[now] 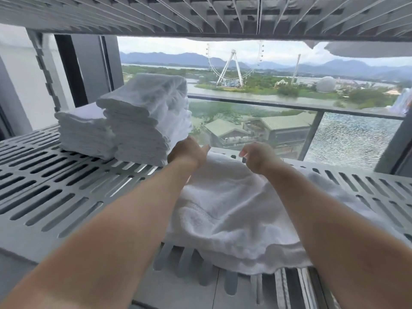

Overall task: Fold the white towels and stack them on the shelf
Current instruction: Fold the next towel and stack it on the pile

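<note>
- I am looking along a grey slotted shelf (55, 197). The ribbed underside of an upper shelf (133, 14) runs across the top of my view, so the working gap is low.
- Behind the shelf's back edge is a window (289, 74) with a balcony railing (267, 103) outside.
- Two stacks of folded white towels stand at the back left. The taller stack (145, 126) is on the right and touches the lower stack (82, 132) on its left.
- Bare slotted shelf lies open in front of the stacks and to the left of the arms. A narrower bare strip shows to the right of the loose towel.
- A loose towel (234, 208) lies rumpled across the middle of the shelf between the two forearms. Its far edge reaches almost to the shelf's back edge, and its near edge droops over the front edge.
- The left hand (189, 150) is at the towel's far edge, just beside the foot of the taller stack. Its fingers are curled down over the cloth, gripping it, with the thumb pointing right.
- The right hand (256, 158) is also at the far edge, near the left hand but apart from it. Its fingers are curled and pinch the cloth.
</note>
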